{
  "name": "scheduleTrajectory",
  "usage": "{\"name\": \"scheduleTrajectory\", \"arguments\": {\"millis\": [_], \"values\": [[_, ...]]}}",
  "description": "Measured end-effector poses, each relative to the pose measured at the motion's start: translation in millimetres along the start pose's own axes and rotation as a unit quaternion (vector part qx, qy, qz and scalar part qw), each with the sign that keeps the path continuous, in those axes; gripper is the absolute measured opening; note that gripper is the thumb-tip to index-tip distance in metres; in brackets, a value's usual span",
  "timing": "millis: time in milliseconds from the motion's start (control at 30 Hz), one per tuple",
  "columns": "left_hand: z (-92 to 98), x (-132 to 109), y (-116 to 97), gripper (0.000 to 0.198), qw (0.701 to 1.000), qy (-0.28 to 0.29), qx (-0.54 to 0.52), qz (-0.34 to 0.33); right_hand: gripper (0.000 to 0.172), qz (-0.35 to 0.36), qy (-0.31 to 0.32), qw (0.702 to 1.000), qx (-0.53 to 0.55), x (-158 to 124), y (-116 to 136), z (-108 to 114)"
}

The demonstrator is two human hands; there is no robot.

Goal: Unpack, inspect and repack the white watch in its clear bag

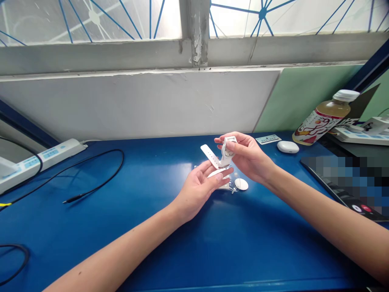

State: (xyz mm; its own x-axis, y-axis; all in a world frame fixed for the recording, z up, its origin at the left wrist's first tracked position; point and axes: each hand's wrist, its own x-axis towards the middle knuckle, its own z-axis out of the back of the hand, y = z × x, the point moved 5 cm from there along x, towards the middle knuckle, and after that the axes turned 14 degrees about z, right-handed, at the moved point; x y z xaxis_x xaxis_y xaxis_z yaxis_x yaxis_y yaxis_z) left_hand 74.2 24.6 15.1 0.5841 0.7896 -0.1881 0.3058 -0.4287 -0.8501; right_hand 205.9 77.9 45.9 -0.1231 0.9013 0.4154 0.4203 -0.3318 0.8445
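My right hand (247, 156) pinches a white wristwatch (226, 152) by its body, just above the blue table (152, 227). One white strap (209, 156) sticks out to the upper left. My left hand (200, 186) lies palm up beneath it, fingers stretched out, touching the lower strap end. Under the hands lie a clear plastic bag (231, 186) and a round white disc (241, 184) on the table.
A white earbud case (287, 147) and a small card (268, 139) lie to the right. A juice bottle (325, 117) leans at the far right beside a phone (349, 182). A power strip (39, 160) and black cable (94, 186) are on the left.
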Motion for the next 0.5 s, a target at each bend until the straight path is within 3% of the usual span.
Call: {"name": "scheduleTrajectory", "arguments": {"millis": [233,500], "values": [[0.8,0,3,0.029,0.999,-0.014,0.037,0.017,0.018,-0.018,-0.004,0.998,-0.067,-2,-3,-2],[-2.3,0,11,0.032,0.996,0.018,0.034,0.075,0.021,-0.072,0.038,0.997,-0.011,-8,-9,-12]]}}
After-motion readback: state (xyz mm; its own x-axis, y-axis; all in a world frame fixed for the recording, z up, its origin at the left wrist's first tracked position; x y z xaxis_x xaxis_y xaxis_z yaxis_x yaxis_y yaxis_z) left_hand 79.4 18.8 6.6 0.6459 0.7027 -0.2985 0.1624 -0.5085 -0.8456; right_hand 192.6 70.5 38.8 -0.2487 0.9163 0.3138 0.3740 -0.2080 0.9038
